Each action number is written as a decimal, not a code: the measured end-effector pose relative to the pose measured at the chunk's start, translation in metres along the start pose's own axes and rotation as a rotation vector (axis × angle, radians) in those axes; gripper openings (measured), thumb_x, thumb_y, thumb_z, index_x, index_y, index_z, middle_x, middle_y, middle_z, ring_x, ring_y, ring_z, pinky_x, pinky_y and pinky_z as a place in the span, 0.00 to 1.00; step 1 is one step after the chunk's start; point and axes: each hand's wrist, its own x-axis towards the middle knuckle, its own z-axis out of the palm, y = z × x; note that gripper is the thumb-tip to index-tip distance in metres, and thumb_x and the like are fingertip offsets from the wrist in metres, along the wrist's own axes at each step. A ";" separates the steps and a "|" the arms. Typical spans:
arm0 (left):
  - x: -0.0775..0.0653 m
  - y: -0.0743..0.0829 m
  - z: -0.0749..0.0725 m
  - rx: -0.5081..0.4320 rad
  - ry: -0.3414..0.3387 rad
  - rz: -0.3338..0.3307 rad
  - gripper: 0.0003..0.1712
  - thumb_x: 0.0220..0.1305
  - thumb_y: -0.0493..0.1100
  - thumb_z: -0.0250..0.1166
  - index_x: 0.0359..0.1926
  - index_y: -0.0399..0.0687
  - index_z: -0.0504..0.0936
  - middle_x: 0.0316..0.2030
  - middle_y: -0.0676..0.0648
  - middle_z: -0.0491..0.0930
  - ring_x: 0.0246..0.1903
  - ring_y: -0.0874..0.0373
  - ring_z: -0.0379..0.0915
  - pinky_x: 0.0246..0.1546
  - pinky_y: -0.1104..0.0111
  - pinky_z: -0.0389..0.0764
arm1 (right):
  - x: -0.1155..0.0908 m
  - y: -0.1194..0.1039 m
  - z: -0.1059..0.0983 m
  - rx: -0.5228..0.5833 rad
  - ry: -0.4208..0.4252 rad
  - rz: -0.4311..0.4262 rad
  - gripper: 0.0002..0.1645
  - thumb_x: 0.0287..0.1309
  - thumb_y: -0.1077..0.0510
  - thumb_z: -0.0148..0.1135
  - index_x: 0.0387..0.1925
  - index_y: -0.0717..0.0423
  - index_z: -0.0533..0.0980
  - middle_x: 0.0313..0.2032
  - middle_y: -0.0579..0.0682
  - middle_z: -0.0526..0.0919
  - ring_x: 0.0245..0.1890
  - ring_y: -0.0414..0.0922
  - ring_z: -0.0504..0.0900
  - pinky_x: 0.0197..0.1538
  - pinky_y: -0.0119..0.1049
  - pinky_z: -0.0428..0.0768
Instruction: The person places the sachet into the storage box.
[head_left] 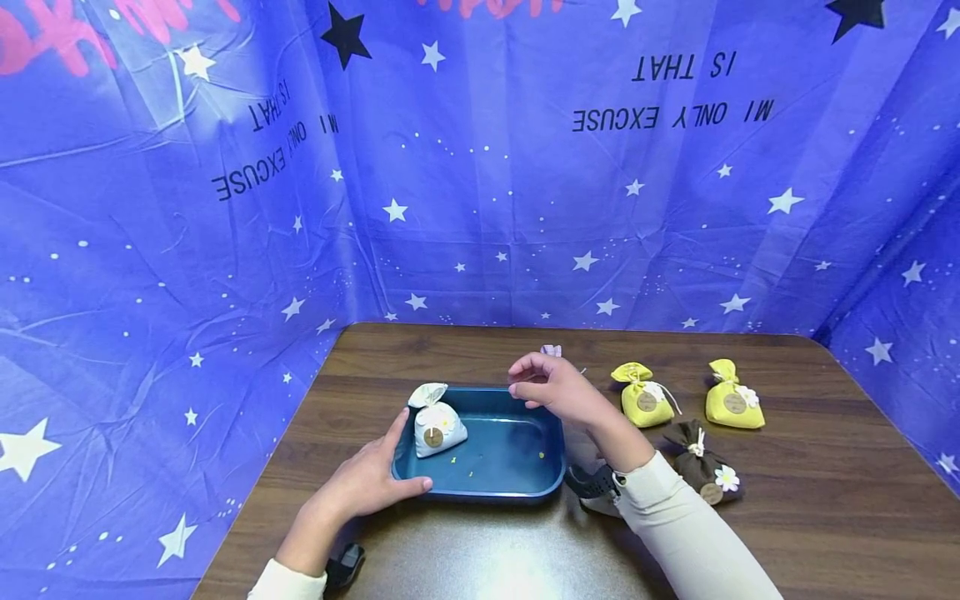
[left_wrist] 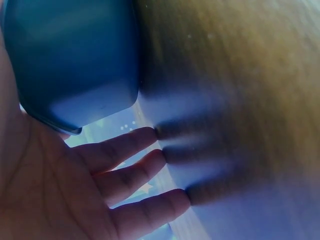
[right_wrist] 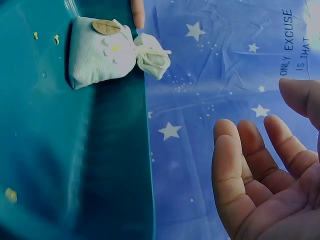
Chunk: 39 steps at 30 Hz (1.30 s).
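Observation:
A dark teal rectangular tray lies on the table. Inside, at its left end, leans a white drawstring sachet with a white flower and a round brown tag, its tied top over the rim. My left hand rests against the tray's left end, thumb at the front rim. In the left wrist view its other fingers stretch out beside the tray, tips at the tabletop. Above the tray's back right corner hovers my right hand, fingers loosely bent with nothing between them.
Right of the tray stand two yellow sachets and a dark brown sachet. A purple sachet top shows behind my right hand. Small yellow bits lie on the tray's floor. A starry blue curtain surrounds the table.

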 end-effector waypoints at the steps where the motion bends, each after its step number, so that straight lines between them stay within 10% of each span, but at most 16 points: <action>1: 0.000 0.000 0.000 0.001 -0.002 -0.001 0.68 0.48 0.71 0.71 0.80 0.52 0.45 0.62 0.30 0.71 0.61 0.37 0.69 0.58 0.44 0.70 | -0.002 0.000 -0.003 -0.006 0.003 0.002 0.17 0.61 0.63 0.66 0.48 0.70 0.75 0.42 0.58 0.82 0.41 0.51 0.83 0.42 0.46 0.84; 39: -0.001 0.001 0.001 -0.008 0.006 -0.001 0.67 0.48 0.71 0.72 0.79 0.51 0.46 0.61 0.30 0.72 0.61 0.37 0.70 0.57 0.44 0.71 | -0.115 0.027 -0.107 -0.102 0.274 0.046 0.17 0.64 0.64 0.62 0.49 0.74 0.72 0.42 0.54 0.82 0.38 0.37 0.81 0.39 0.38 0.83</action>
